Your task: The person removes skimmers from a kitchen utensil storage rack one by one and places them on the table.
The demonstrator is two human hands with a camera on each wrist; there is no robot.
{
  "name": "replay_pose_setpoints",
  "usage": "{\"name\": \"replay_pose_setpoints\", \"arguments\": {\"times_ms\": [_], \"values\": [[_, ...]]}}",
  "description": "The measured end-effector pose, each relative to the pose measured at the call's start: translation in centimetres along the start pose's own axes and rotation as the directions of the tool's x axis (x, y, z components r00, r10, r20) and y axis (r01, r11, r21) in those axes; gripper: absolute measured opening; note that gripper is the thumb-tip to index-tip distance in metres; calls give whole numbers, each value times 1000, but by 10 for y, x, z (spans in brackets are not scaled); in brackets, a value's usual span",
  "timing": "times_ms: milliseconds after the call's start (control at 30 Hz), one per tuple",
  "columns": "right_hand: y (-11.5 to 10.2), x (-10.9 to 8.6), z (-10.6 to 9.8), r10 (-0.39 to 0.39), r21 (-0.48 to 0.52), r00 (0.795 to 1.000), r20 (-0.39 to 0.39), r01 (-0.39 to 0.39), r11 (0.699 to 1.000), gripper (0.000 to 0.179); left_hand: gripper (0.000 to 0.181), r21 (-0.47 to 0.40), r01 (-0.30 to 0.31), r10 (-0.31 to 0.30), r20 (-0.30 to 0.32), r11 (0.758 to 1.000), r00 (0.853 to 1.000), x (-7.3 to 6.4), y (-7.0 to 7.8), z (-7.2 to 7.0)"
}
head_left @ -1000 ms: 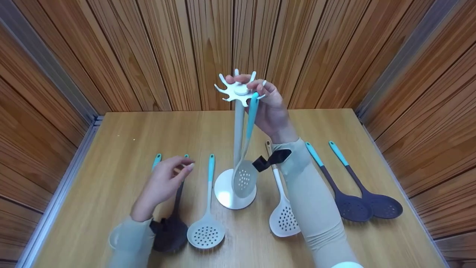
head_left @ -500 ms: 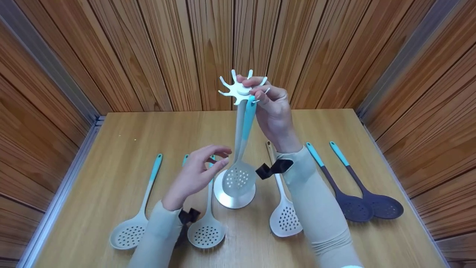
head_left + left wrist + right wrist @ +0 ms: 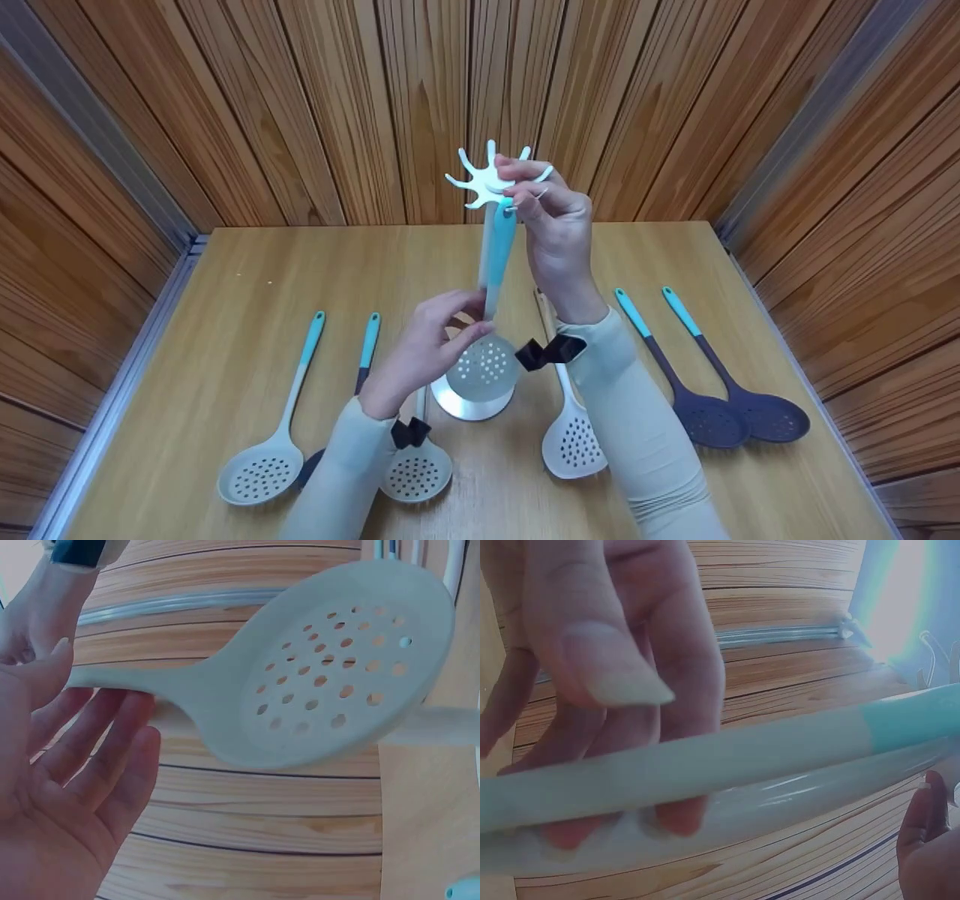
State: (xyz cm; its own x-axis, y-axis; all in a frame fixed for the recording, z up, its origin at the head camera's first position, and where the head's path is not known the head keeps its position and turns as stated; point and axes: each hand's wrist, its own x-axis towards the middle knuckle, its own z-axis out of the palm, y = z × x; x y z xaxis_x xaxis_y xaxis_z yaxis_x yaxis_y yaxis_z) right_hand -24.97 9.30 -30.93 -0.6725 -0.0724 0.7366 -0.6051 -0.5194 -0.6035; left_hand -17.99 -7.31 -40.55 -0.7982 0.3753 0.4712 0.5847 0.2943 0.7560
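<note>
A utensil stand with a white pronged top point(image 3: 484, 182) rises from a round base point(image 3: 474, 409). My right hand point(image 3: 559, 232) grips this top at its right side, fingers over the prongs and thumb below. A pale grey skimmer point(image 3: 487, 367) with a turquoise handle end hangs there, its handle hole at a prong. My left hand point(image 3: 435, 341) holds the lower handle, fingers behind it and thumb in front. In the left wrist view the perforated head point(image 3: 337, 667) spreads beyond my left fingers point(image 3: 127, 727). The right wrist view shows my left thumb point(image 3: 615, 675) close up beside the handle.
On the table lie two more grey skimmers point(image 3: 262, 472) point(image 3: 416, 472), a dark utensil point(image 3: 367, 349) partly under my left arm, a white slotted turner point(image 3: 574, 442), and two dark slotted spoons point(image 3: 709, 420) point(image 3: 780, 420). Wooden walls point(image 3: 420, 112) enclose the back and sides.
My left hand has moved right from over the left-hand utensils to the hanging skimmer's handle. The stand's top has turned a little and my right hand has shifted slightly right with it.
</note>
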Motion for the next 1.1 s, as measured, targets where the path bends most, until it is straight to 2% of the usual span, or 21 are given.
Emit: {"name": "replay_pose_setpoints", "arguments": {"times_ms": [200,400,667,1100], "values": [[1,-1,-1,-12,-58,1000,26,14,998,27,20,9,-94,94,-55,996,994,2,1,11],[1,-2,-4,-9,-60,998,68,13,998,29,17,39,-157,160,-82,987,984,2,2,13],[0,-2,-4,-14,-57,996,88,19,998,28,17,26,-188,190,-103,982,976,0,6,12],[1,-3,-9,-13,-48,997,80,17,999,31,15,27,-260,261,-112,965,959,-1,23,4]]}}
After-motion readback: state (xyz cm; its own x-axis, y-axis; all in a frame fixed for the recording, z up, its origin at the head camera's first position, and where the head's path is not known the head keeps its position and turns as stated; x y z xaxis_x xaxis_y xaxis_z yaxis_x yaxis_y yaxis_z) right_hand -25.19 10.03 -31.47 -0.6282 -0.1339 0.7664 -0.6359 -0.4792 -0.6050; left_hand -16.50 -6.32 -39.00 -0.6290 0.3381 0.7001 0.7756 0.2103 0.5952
